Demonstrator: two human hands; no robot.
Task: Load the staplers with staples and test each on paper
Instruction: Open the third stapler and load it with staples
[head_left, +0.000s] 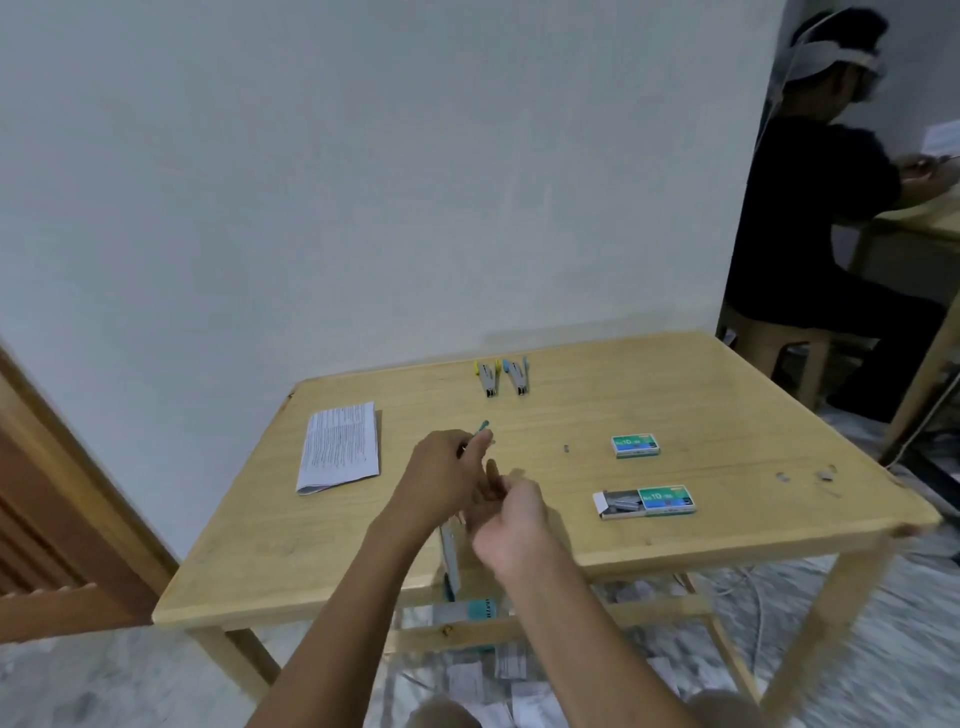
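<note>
Your left hand (447, 470) clamped on an opened green stapler (451, 556) above the table's (727, 395) near edge, your right hand (511, 519) touching it, finger state unclear, open staple box (644, 502) near the right edge, paper (340, 447) toward the left edge.

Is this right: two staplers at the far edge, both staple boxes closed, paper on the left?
Not quite. Only the far staple box is closed; the near staple box has its tray slid out, staples showing. The head view shows it. The two staplers at the far edge and the paper on the left are right.
</note>
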